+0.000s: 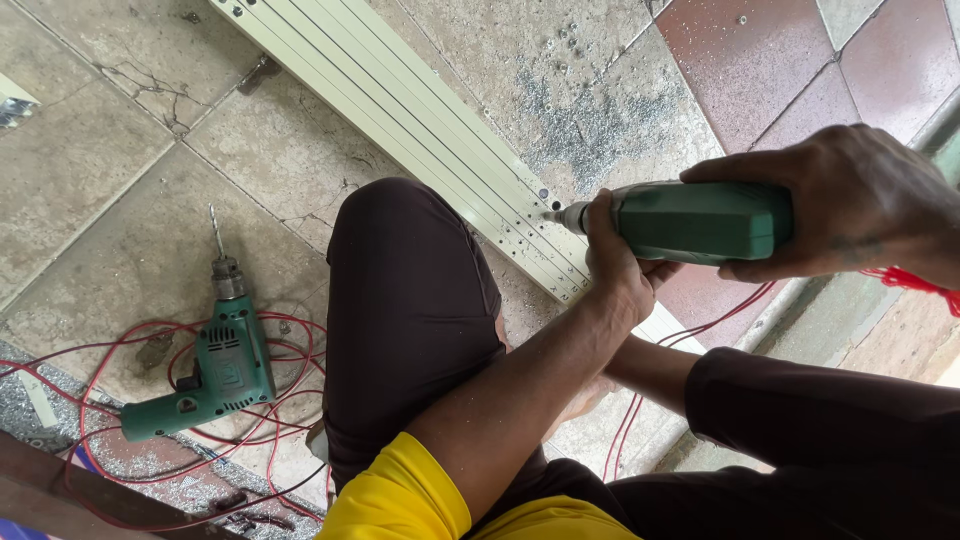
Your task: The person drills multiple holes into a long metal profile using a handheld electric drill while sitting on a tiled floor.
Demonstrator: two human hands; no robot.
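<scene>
Both hands keep a firm grip on the green drill (700, 220), left hand (625, 265) at its nose, right hand (850, 205) behind, bit pressed into the cream slatted panel (420, 110) on the floor (130, 170), beside several finished holes.

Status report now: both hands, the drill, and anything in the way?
Left hand and right hand grip green drill. Bit tip on cream slatted panel. Second drill lies on floor, red cable around it.

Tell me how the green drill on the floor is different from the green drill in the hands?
The drill on the floor lies untouched on red cable, its long bit bare. The held drill is gripped by the left hand and right hand, its tip against the cream panel. Both are green.
</scene>
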